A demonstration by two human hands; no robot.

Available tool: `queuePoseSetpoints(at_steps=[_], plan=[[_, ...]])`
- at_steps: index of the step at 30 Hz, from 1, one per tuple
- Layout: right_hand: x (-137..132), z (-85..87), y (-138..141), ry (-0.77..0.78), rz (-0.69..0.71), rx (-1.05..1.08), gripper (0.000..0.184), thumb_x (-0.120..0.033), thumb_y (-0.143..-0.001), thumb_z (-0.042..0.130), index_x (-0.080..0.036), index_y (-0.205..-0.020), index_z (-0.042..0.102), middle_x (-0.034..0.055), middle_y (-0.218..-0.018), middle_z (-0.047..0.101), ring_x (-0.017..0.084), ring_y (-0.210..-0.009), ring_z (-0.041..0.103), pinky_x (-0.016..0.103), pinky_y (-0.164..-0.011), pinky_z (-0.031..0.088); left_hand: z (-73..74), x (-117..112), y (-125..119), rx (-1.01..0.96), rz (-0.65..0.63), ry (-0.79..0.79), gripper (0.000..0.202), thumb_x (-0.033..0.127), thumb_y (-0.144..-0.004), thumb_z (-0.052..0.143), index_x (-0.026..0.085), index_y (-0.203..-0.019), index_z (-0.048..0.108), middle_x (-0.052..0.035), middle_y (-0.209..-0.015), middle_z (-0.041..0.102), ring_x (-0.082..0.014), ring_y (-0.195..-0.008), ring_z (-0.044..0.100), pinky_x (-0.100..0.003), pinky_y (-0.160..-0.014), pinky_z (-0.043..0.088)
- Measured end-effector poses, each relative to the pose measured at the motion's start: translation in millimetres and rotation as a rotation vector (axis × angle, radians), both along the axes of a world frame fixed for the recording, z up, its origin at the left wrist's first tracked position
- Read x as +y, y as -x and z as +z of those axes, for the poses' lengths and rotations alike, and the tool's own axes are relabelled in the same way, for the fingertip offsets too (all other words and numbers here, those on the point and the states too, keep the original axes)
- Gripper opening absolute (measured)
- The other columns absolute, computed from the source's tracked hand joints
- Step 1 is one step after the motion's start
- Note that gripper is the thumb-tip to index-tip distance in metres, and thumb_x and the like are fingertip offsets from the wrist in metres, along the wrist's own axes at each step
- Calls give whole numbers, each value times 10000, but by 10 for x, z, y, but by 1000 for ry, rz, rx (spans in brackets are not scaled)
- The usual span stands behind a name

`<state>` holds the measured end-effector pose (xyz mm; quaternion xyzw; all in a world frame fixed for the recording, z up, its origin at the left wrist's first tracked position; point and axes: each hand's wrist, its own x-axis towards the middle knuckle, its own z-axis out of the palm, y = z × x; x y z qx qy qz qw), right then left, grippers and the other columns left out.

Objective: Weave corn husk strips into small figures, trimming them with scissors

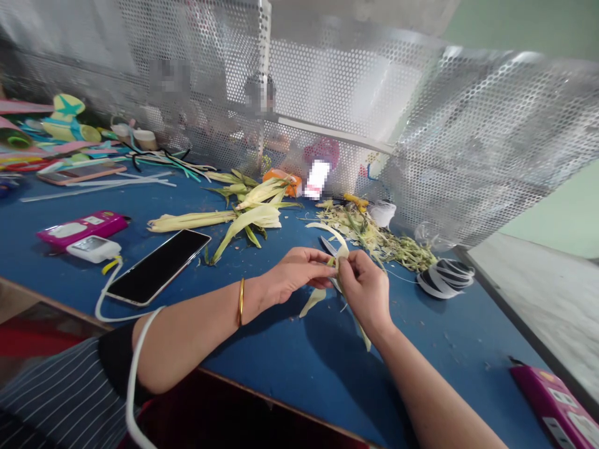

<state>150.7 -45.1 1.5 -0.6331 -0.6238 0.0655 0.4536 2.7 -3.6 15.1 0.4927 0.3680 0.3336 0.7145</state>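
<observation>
Both hands meet over the blue table, pinching pale corn husk strips (344, 249). My left hand (302, 272) has its fingertips closed on the husk from the left, and my right hand (365, 288) grips it with thumb and bent fingers. One strip curls up beyond the fingers; another end hangs below my right hand. A loose husk piece (312, 302) shows under my left fingertips; I cannot tell whether it is attached. Behind the hands, a metal blade (327, 245) lies on the table, partly hidden. Whole husks (250, 218) are heaped ahead to the left.
Husk scraps (374, 234) are piled at the back right beside a black-and-white ribbon roll (445, 278). A black-screened phone (159, 267) and a magenta device (87, 227) lie left. A white cable (135, 374) crosses my left arm. A perforated metal screen (322, 81) stands behind.
</observation>
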Motion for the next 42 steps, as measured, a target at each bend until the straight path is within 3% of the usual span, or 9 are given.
queuePoseSetpoints(at_steps=[3, 6, 10, 16, 20, 24, 29, 34, 42], plan=[[23, -3, 17, 29, 39, 171, 213, -309, -849, 533, -210, -664, 499, -66, -538, 443, 102, -511, 392, 223, -507, 313, -21, -8, -15, 22, 20, -53, 119, 210, -708, 729, 135, -801, 718, -6, -677, 656, -81, -559, 593, -223, -631, 494], [63, 5, -2, 52, 154, 398, 127, -324, -803, 611, -198, -799, 601, -30, -666, 574, 126, -618, 508, 234, -575, 400, -10, -15, -14, 64, 17, -80, 83, 183, -707, 689, 128, -758, 724, 1, -641, 637, -78, -538, 568, -220, -607, 484], [107, 27, -53, 87, 302, 651, 285, -413, -779, 682, -199, -965, 649, 29, -854, 671, 174, -778, 603, 286, -695, 474, -5, -32, -10, 94, -46, -91, 89, 189, -677, 695, 128, -731, 732, 6, -624, 626, -83, -526, 555, -226, -585, 483], [97, 126, -99, -16, 261, 797, 326, -524, -844, 611, -200, -858, 637, -57, -573, 433, 120, -558, 477, 271, -600, 434, -54, -14, -12, 173, -63, -62, 168, 211, -665, 716, 131, -804, 764, -19, -689, 672, -84, -519, 568, -235, -585, 477], [83, 185, -138, -49, 171, 726, 447, -640, -854, 526, -202, -797, 592, -87, -498, 326, 96, -450, 321, 266, -524, 373, -71, -17, 3, 187, -126, -88, 210, 241, -660, 718, 129, -828, 775, -32, -691, 677, -87, -529, 560, -233, -581, 471], [86, 178, -167, 33, 160, 710, 594, -751, -847, 378, -194, -813, 582, -96, -514, 234, 88, -427, 191, 248, -414, 198, -56, -50, 13, 173, -178, -94, 199, 242, -655, 715, 122, -802, 774, -31, -701, 678, -84, -530, 553, -236, -597, 478], [70, 139, -185, -16, 105, 374, 387, -544, -878, 531, -207, -687, 516, -46, -572, 404, 108, -526, 353, 234, -478, 300, -46, -41, 0, 161, -130, -58, 194, 215, -659, 706, 119, -814, 771, -26, -685, 669, -91, -538, 564, -241, -608, 485], [27, 167, -179, 16, 193, 233, 217, -400, -852, 588, -202, -782, 639, -12, -665, 585, 124, -588, 466, 239, -559, 378, -50, 19, 2, 94, 32, -35, 201, 230, -673, 728, 110, -831, 761, -8, -635, 632, -78, -523, 545, -226, -596, 467], [36, 175, -185, 235, 320, 245, 274, -413, -831, 568, -183, -689, 609, -22, -597, 498, 118, -560, 413, 230, -512, 324, 11, 20, -6, 32, 103, -84, 133, 134, -718, 655, 120, -816, 745, -4, -679, 655, -57, -513, 537, -204, -591, 466]])
